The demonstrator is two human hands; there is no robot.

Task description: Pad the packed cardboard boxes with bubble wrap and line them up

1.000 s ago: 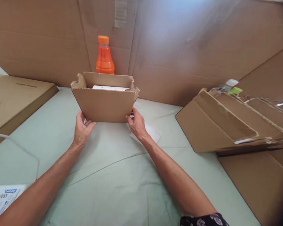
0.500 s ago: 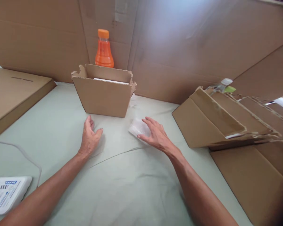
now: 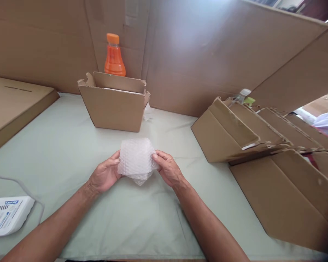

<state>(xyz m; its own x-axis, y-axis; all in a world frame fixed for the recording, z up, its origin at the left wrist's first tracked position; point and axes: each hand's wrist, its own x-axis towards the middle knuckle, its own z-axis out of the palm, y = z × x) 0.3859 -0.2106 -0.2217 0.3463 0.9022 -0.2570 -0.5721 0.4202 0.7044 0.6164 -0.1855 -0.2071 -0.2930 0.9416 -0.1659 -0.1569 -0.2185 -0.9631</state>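
A small sheet of clear bubble wrap is held up just above the pale green table cover. My left hand grips its left edge and my right hand grips its right edge. Beyond it stands a small open cardboard box with something white inside. An orange bottle stands behind the box against the cardboard wall.
A flat cardboard carton lies at the left. Folded cardboard pieces are stacked at the right, with a clear bottle behind them. A white device with a cable sits at the near left.
Both hands left the cardboard box. My right hand reached the bubble wrap on the table, and now both hands hold it lifted in front of me.
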